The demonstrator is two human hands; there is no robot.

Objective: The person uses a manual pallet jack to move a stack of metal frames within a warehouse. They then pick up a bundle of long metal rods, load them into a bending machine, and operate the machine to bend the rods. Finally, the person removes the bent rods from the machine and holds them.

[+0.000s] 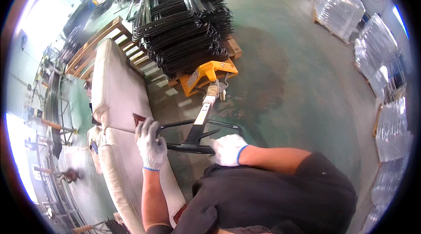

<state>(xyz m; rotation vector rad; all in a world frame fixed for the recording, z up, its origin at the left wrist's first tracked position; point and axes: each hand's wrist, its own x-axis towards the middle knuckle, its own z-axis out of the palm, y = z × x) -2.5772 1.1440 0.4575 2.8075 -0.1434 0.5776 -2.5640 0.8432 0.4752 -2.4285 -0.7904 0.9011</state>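
My right hand [228,149], in a white knit glove with a blue cuff, is closed round the near bar of a black pallet jack handle [191,148]. At the handle's left end is my left hand [151,144], gloved alike, its fingers raised and slightly apart in front of a pale upholstered seat [123,93]. Whether its palm touches the bar or the seat I cannot tell. The shaft runs forward to the yellow pallet jack body [210,72]. Its forks are hidden beneath a pallet [233,47] stacked with black metal frames [184,27].
An upright wooden pallet [98,43] leans behind the seat on the left. Farther left are racks with metal bars [55,111]. Several plastic-wrapped pallet loads [340,8] line the right wall. Green floor [298,89] lies between them and the pallet jack.
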